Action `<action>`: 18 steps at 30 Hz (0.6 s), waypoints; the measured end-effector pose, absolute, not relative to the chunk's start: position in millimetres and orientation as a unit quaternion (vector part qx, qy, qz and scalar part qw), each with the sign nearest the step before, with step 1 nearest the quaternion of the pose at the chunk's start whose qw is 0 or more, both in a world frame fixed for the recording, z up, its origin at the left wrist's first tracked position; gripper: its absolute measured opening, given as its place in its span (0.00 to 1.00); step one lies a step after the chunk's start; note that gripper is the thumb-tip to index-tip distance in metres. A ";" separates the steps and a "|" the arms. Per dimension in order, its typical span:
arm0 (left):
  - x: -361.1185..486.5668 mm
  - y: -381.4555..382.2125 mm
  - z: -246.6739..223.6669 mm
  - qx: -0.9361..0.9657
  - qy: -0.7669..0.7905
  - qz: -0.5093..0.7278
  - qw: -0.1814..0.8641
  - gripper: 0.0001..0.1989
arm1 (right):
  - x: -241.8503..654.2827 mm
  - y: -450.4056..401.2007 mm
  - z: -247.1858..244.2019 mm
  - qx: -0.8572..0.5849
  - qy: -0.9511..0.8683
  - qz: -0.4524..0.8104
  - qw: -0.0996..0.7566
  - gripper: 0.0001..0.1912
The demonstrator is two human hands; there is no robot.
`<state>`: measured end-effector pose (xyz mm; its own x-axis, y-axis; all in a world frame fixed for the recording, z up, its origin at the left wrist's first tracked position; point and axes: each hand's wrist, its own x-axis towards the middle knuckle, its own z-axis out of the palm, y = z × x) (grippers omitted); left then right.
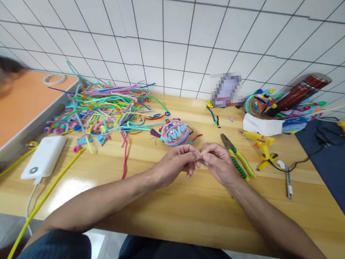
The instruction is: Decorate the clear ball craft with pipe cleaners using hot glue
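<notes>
My left hand (180, 161) and my right hand (220, 160) meet above the middle of the wooden table, thumbs and fingertips pinched together. Whatever they pinch is too small or too hidden to make out. Just beyond my left hand rests a round ornament (175, 133) wrapped in pink, blue and red pipe cleaners, with a zigzag of light blue across its clear body. Right of my right hand lie pliers (237, 155) with green and yellow handles.
A heap of colourful pipe cleaners (111, 102) covers the back left, near a white power bank (43, 157) and a yellow strip (49, 198). At right are a yellow glue gun (262, 147), a utility knife (288, 183), white paper (262, 125) and a red thermos (303, 90). A tiled wall stands behind.
</notes>
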<state>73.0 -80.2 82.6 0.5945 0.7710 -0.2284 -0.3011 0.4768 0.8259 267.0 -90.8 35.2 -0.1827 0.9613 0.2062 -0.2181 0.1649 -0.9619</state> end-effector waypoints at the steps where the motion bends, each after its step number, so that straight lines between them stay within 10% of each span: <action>1: 72.8 -79.5 80.7 0.377 0.294 0.334 0.813 0.19 | 265.4 -91.0 35.3 -0.342 -0.516 0.576 0.533 0.15; 10: 67.5 -63.8 58.7 0.352 0.254 0.295 0.851 0.16 | 259.2 -95.0 43.3 -0.396 -0.474 0.586 0.525 0.17; 18: 64.4 -69.0 50.3 0.341 0.234 0.266 0.870 0.13 | 255.9 -110.0 50.3 -0.458 -0.667 0.299 0.506 0.05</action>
